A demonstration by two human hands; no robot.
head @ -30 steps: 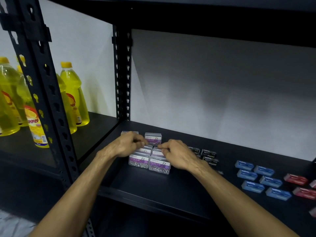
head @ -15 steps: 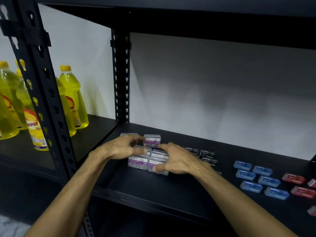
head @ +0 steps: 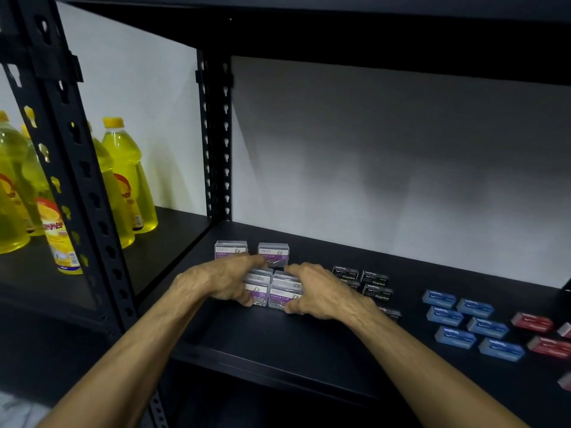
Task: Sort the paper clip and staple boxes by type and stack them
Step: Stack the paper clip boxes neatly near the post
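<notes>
Clear paper clip boxes with purple labels sit at the left of the black shelf (head: pixel 278 344). Two stand at the back (head: pixel 230 249) (head: pixel 273 253), and two small stacks stand in front. My left hand (head: pixel 216 281) clasps the front left paper clip stack (head: pixel 259 291), thumb low on its front and fingers over the top. My right hand (head: pixel 324 291) clasps the front right paper clip stack (head: pixel 282 295) the same way. Black staple boxes (head: pixel 375 278) lie just right of my right hand, partly hidden by it. Blue staple boxes (head: pixel 474 307) and red staple boxes (head: pixel 531 322) lie farther right.
A black perforated upright (head: pixel 214 134) rises at the shelf's back left corner, and another upright (head: pixel 77 180) stands nearer. Yellow bottles (head: pixel 123 177) fill the neighbouring bay on the left. A shelf board hangs overhead, and a grey wall backs the shelf.
My hands lifted off the tops of the front paper clip stacks, spread, then closed round them with thumbs on the front faces. The boxes have stayed in place.
</notes>
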